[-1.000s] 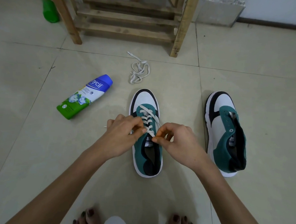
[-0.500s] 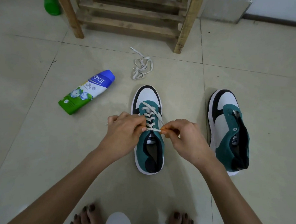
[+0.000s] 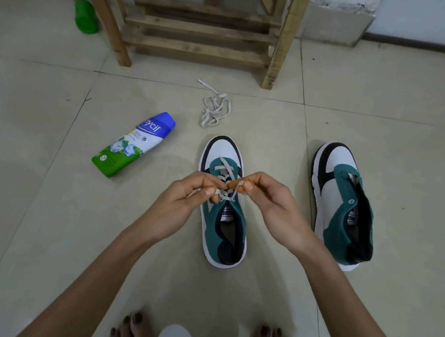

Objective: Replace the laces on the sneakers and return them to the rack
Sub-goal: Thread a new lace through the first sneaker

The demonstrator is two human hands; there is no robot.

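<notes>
The left hand (image 3: 181, 204) and right hand (image 3: 268, 203) each pinch the white lace (image 3: 226, 166) tight in their fingers above the green shoe (image 3: 210, 220).

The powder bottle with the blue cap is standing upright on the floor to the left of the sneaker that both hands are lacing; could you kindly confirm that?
Not quite: the head view shows the powder bottle lying on its side, not upright. The rest holds: it is on the floor to the left of the sneaker whose lace the left hand and right hand pinch.
</notes>
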